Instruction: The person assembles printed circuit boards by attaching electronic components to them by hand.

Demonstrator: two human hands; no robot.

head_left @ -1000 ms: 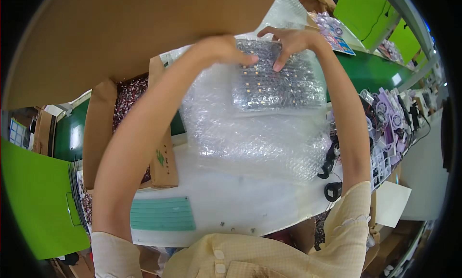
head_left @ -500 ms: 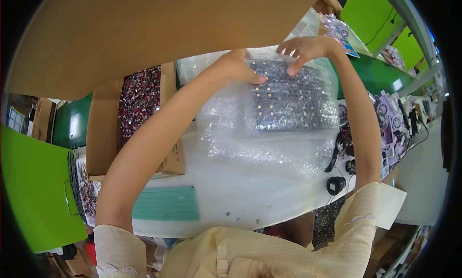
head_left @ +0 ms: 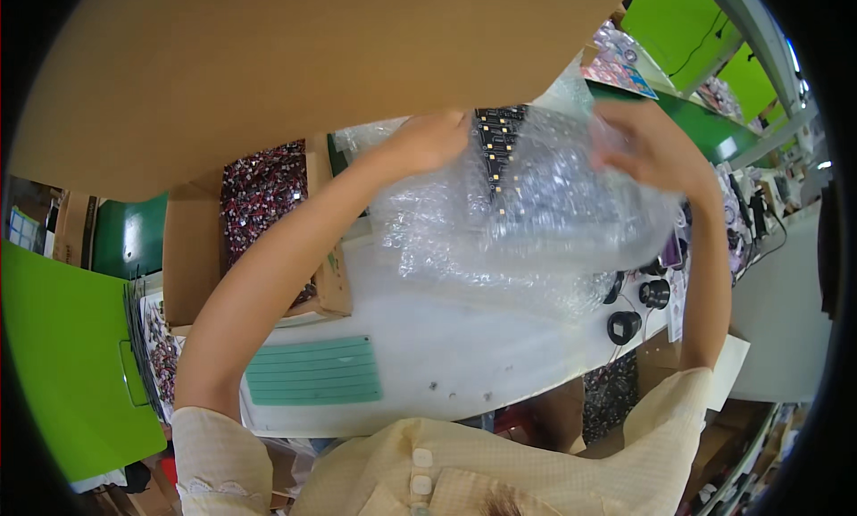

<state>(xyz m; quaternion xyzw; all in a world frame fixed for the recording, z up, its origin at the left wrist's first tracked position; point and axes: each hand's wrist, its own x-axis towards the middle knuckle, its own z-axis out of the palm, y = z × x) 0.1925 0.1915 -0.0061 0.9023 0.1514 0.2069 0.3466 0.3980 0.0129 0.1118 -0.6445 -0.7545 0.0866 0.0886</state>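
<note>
My left hand (head_left: 430, 143) grips the left edge of a dark circuit panel (head_left: 500, 145) studded with small parts, held up above the white table (head_left: 464, 355). My right hand (head_left: 650, 148) holds a sheet of clear bubble wrap (head_left: 544, 221) against the panel's right side. The wrap drapes over most of the panel and hangs down onto the table. Only the panel's upper left strip shows bare.
A big brown cardboard flap (head_left: 295, 70) fills the top of the view. An open carton of small dark-red parts (head_left: 263, 208) stands at the left. A teal ribbed mat (head_left: 312, 370) lies near the table's front edge. Black round parts with wires (head_left: 638, 306) lie at the right.
Both hands have lifted the panel and wrap off the table toward me. The bubble wrap has come up over the panel's right side.
</note>
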